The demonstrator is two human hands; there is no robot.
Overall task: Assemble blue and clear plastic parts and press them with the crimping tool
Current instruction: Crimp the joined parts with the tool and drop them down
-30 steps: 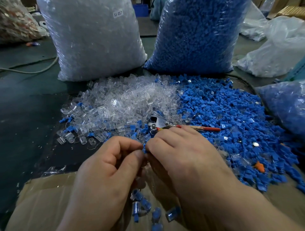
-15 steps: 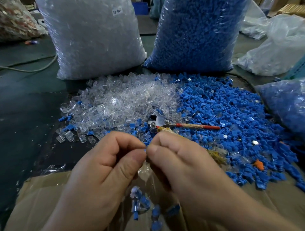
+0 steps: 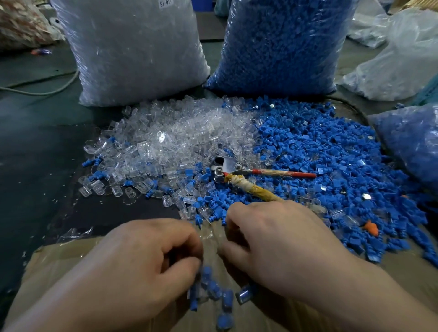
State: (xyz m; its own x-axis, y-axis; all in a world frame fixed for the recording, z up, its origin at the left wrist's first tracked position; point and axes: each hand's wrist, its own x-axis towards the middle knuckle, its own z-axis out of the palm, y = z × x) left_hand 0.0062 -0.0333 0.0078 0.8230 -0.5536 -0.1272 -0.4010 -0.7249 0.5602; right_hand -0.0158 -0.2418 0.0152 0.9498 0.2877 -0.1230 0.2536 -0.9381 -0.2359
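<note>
Dark floor, heaped with clear plastic caps [image 3: 166, 142] and blue plastic plugs [image 3: 320, 151]. Over joined blue-and-clear pieces [image 3: 225, 296] on brown cardboard [image 3: 59, 260], left hand [image 3: 142, 260] and right hand [image 3: 279, 244] are curled; contents cannot be told. Tape-handled metal crimping tool [image 3: 233, 169], unheld on the heap, is judged needed next.

White label [image 3: 166, 3] "SJ 017" on clear-parts bag [image 3: 137, 54].

I logged two bare hands in the head view. The left hand [image 3: 142, 260] showed at the lower left, and the left forearm [image 3: 71, 305] was uncovered up to the frame border. The right hand [image 3: 282, 241] showed at the lower right, and the right forearm [image 3: 379, 298] was likewise uncovered. Knuckles and skin creases were distinct. Fingertip detail was blurred, and I could not read the nails.
</note>
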